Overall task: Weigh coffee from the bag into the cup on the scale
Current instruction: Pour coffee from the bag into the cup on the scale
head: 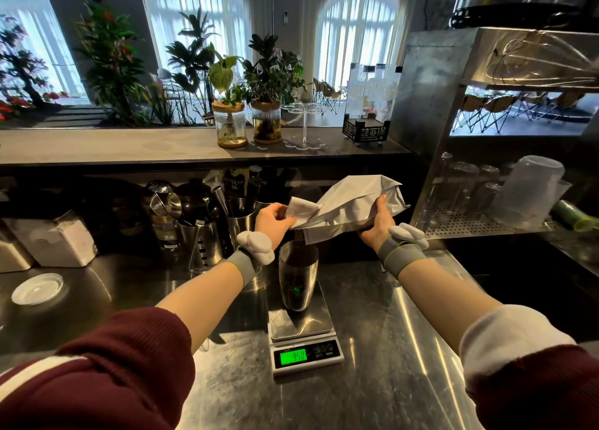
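— Head view, centre of frame: bag held tipped above the cup, mouth end lower left, closed end upper right. Far along?

— Under way, by the look of it. Cup standing upright on the scale, just below centre of frame; green display reading what looks like 950, decimal point not clear. Dark contents low in the cup, hard to tell from reflections. No stream visible between bag and cup.

— Grip on the bag?

— Left hand curled shut on the folded mouth end, thumb on top, pinching the paper. Right hand closed round the lower edge nearer the closed end, fingers wrapped under, thumb up against the side. Bag clear of the cup rim, apart, not touching.

— Left to do?

— Probably more pouring up to the target figure, then righting and setting down the bag. Target unknown.

— Any writing?

— None legible on the bag. Upper right of centre, black stand on the raised counter with pale Chinese characters, too blurred to read with certainty. Small button labels beside the display, unreadable.
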`<state>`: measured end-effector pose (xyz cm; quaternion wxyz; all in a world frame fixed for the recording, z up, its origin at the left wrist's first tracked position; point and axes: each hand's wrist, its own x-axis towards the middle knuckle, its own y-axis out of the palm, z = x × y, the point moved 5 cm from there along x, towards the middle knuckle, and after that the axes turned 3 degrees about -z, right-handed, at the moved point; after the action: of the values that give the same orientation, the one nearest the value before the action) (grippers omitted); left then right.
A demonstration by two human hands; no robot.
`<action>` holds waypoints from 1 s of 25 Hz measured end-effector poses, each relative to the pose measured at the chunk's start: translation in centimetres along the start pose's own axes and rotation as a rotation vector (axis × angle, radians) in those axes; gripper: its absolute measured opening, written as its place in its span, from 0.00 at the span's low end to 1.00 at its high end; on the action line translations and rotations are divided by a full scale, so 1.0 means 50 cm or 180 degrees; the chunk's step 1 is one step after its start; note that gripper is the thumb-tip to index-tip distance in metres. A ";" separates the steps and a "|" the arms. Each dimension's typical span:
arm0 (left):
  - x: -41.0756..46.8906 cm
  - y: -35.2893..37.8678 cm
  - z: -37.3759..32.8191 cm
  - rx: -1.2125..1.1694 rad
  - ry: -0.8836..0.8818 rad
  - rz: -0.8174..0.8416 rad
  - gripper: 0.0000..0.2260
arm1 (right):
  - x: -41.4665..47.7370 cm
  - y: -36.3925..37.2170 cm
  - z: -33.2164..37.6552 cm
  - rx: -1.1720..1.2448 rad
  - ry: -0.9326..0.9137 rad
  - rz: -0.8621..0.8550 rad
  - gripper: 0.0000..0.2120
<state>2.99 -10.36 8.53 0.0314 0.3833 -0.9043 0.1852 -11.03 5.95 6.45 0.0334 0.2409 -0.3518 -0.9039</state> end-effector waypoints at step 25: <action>-0.005 -0.001 -0.010 -0.0272 -0.0063 0.0107 0.13 | -0.002 -0.006 0.000 0.0033 0.0004 -0.0009 0.26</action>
<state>3.15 -10.02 8.98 0.0358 0.3681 -0.9180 0.1431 -10.91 6.21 6.29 0.0311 0.2422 -0.3561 -0.9020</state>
